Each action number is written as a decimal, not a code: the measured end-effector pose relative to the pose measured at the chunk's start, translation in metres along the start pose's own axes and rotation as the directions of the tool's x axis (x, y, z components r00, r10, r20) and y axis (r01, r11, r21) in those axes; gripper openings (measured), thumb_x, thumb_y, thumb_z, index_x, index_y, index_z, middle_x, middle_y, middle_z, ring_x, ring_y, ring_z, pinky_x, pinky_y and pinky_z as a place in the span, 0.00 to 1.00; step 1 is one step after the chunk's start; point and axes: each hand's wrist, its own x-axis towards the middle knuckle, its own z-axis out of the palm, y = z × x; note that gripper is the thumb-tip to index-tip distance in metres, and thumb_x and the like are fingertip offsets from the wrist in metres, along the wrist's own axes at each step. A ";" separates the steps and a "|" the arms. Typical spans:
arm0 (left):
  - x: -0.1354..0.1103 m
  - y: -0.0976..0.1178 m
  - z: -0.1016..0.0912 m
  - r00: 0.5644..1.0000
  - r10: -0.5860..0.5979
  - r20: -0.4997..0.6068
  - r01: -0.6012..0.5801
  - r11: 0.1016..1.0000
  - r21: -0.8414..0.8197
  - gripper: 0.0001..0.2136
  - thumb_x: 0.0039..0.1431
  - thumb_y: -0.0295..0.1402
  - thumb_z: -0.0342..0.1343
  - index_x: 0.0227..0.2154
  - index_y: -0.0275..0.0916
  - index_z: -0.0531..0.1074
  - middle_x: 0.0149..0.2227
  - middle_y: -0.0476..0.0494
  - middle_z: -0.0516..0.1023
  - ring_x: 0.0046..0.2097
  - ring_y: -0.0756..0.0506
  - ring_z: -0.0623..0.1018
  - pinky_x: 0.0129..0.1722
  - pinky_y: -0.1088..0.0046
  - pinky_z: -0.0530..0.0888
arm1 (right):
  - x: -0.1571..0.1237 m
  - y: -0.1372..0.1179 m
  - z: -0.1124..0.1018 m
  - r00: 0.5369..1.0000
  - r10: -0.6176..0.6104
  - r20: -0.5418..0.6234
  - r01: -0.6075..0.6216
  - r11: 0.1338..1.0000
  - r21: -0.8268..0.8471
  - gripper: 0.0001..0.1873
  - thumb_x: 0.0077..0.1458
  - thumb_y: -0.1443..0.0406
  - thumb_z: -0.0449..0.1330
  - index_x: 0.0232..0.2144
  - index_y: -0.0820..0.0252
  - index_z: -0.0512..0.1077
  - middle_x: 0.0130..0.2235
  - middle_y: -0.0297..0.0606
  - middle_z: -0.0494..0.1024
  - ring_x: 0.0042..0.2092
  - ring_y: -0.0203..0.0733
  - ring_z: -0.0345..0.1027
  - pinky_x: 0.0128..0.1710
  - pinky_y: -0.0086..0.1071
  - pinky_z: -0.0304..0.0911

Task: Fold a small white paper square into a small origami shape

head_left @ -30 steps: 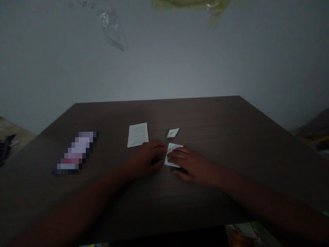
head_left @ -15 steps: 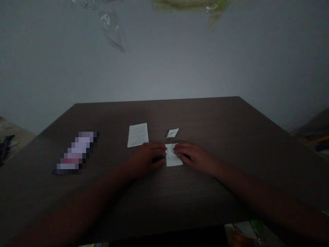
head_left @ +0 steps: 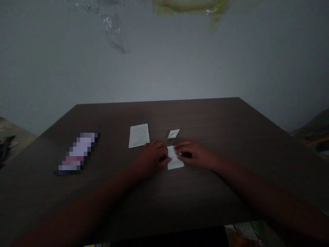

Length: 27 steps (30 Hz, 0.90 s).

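Nearest, centre of dark brown wood-grain table (head_left: pixel 231 178): small white printed paper slip (head_left: pixel 175 162), rectangular, fine dark text, lying flat. Long axis runs near-to-far, far end tilted slightly left. Left hand (head_left: pixel 154 156) and right hand (head_left: pixel 196 153) close together, fingertips pinching slip's far part from either side; near end free. Just beyond: small folded white paper piece (head_left: pixel 173 133), separate. Further left: larger white printed paper sheet (head_left: pixel 139 135), flat. Far left: pixelated pale oblong obj. (head_left: pixel 77 152).
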 end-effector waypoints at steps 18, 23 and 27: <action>-0.006 0.000 -0.004 1.000 0.027 -0.011 -0.027 1.000 0.006 0.13 0.77 0.32 0.66 0.60 0.47 0.86 0.58 0.40 0.87 0.64 0.30 0.81 0.68 0.48 0.75 | 0.003 0.002 0.003 0.999 0.036 -0.034 -0.037 0.999 -0.014 0.17 0.75 0.68 0.71 0.62 0.54 0.85 0.69 0.49 0.85 0.71 0.55 0.81 0.73 0.54 0.77; -0.006 0.003 -0.007 0.999 0.018 0.029 -0.020 0.998 0.063 0.14 0.79 0.34 0.65 0.63 0.46 0.85 0.60 0.38 0.87 0.64 0.29 0.80 0.68 0.46 0.74 | -0.004 -0.003 -0.004 0.995 0.044 0.089 -0.044 0.999 -0.003 0.30 0.70 0.65 0.75 0.71 0.55 0.79 0.77 0.54 0.77 0.78 0.58 0.73 0.78 0.59 0.72; -0.006 0.005 -0.008 0.998 -0.002 0.062 -0.003 0.996 0.090 0.15 0.81 0.32 0.63 0.65 0.46 0.84 0.61 0.38 0.87 0.66 0.29 0.81 0.68 0.44 0.73 | -0.008 -0.006 -0.008 0.990 0.030 0.136 -0.032 0.999 0.013 0.36 0.70 0.64 0.76 0.76 0.54 0.75 0.80 0.56 0.72 0.81 0.60 0.68 0.80 0.61 0.68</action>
